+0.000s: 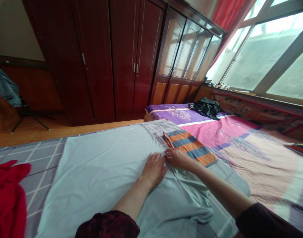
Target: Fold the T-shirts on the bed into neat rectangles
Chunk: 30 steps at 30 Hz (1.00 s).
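Observation:
A large pale grey-green cloth (101, 165) lies spread over the bed, mostly smooth on the left and rumpled near its right edge. My left hand (154, 169) rests flat on it with the fingers stretched out. Right beside it, my right hand (178, 158) has its fingers closed in a pinch on the cloth's right edge. Loose folds of the cloth bunch below my right forearm. Just beyond my right hand is a folded orange-and-grey striped cloth (191, 145), partly covered by that hand and wrist.
A red cloth (9, 198) lies at the left on the checked grey bedsheet (46, 165). A second bed with a purple and pink cover (215, 130) adjoins at the right, bearing a black garment (206, 107). Dark red wardrobes (126, 66) stand behind; a tripod (27, 114) stands far left.

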{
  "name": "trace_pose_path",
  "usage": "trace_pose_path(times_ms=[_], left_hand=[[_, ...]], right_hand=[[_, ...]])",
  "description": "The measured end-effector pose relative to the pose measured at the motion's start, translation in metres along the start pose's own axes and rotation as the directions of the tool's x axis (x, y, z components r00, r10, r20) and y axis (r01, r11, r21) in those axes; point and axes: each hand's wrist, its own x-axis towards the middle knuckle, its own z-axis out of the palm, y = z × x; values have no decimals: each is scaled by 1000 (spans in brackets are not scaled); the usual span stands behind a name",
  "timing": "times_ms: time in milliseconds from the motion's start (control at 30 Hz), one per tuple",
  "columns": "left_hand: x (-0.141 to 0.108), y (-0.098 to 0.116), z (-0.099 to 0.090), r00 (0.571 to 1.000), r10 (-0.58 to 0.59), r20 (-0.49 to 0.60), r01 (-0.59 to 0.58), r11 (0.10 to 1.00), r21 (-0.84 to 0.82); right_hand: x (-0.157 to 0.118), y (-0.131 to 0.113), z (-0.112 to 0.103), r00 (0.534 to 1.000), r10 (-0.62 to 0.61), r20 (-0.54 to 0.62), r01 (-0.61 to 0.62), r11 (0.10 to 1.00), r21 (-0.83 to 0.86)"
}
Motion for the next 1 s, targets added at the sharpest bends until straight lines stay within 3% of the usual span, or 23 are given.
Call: trace_pose_path(times_ms=[200,333,467,567,633,733,800,933,1000], left_hand=[[-1,1,-2,1000,-9,11,9,1000,7],[-1,4,-4,999,30,25,-31,999,15],[-1,13,-7,977,205,61,-205,979,-12],[-2,19,-8,958,275,76,-275,961,-20],[-2,20,-8,959,271,83,-271,963,-18],[-3,21,-7,963,246,109,-246,969,-15],[-3,21,-7,965,224,137,-225,974,-11],[-4,21,-5,960,191,204,-193,981,-6],[-5,22,-4,955,178,235,-183,983,-4]], right_hand=[[-44,3,-5,999,16,-41,-15,999,34],[-62,12,-8,982,128,-138,-123,992,38],[-90,28,3,886,388,-255,-377,922,92],[-116,34,21,792,580,-190,-561,815,147],[-130,33,31,749,651,-126,-622,756,206],[-142,31,34,729,681,-71,-593,679,433],[-147,33,29,719,693,-54,-526,593,609],[-158,45,18,590,805,60,-377,208,903],[-162,47,19,573,806,149,-358,83,930]])
